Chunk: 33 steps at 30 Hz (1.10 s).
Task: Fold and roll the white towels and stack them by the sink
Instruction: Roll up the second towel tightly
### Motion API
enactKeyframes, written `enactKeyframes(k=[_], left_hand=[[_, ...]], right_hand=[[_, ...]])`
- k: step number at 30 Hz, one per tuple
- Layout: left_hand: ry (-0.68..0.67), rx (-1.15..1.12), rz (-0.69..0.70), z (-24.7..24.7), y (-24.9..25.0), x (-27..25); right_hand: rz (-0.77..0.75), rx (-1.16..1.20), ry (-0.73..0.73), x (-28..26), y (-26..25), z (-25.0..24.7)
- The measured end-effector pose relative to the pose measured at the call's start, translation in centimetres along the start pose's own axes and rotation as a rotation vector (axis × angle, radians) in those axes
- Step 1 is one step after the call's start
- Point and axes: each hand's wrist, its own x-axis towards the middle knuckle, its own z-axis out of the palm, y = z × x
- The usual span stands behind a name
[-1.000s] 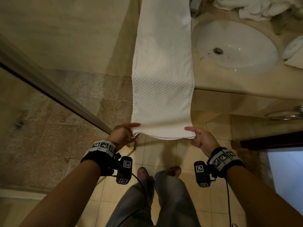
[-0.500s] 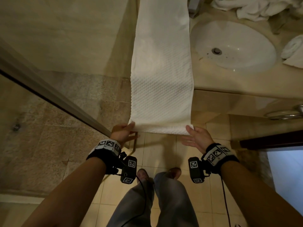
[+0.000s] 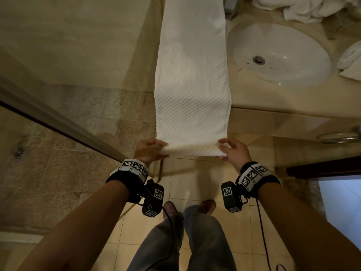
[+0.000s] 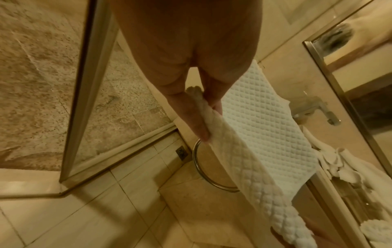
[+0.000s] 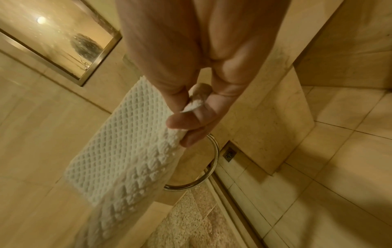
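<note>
A long white waffle-weave towel (image 3: pixel 192 79) lies folded in a narrow strip on the counter left of the sink (image 3: pixel 279 53), and its near end hangs over the counter edge. My left hand (image 3: pixel 151 148) pinches the near left corner of the towel (image 4: pixel 250 134). My right hand (image 3: pixel 232 151) pinches the near right corner of the towel (image 5: pixel 131 151). The near edge is curled over into the start of a roll between both hands.
Crumpled white towels (image 3: pixel 304 6) lie behind the sink and another white towel (image 3: pixel 349 59) at its right. A glass shower door frame (image 3: pixel 58 122) runs on the left. A metal ring (image 4: pixel 203 167) hangs under the counter. My legs (image 3: pixel 183 241) stand on the tiled floor.
Both hands shifted their hold on the towel's near edge and turned it over; the hanging end is slightly shorter and its edge is now curled.
</note>
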Motion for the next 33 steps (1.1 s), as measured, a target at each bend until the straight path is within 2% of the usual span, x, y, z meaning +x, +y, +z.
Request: enactKeyframes(k=[4, 8, 14, 18, 21, 25, 29, 33], left_hand=[[-0.038, -0.034, -0.096, -0.5, 0.1, 0.2], [-0.095, 0.062, -0.122, -0.8, -0.3, 0.3], [-0.154, 0.13, -0.143, -1.0, -0.4, 0.8], [-0.089, 0.056, -0.133, -0.4, 0.0, 1.2], [0.013, 0.129, -0.05, 0.1, 0.2, 1.4], [0.092, 0.22, -0.035, 0.1, -0.3, 2.8], [0.164, 0.381, 0.034, 0.1, -0.3, 3.5], [0.185, 0.368, 0.037, 0.4, 0.3, 3.3]], right_hand=[[0.076, 0.075, -0.082, -0.2, 0.1, -0.4], [0.173, 0.051, -0.178, 0.1, 0.5, -0.8], [-0.037, -0.302, -0.211, 0.2, 0.7, -1.7], [-0.08, -0.398, -0.152, 0.9, 1.2, -1.8], [-0.038, -0.362, -0.129, 1.2, 0.9, -1.7], [0.028, -0.342, -0.137, 2.4, -0.5, -1.5], [0.11, -0.112, -0.148, 2.7, -1.8, -0.8], [0.076, -0.041, -0.012, 2.6, -2.1, -0.1]])
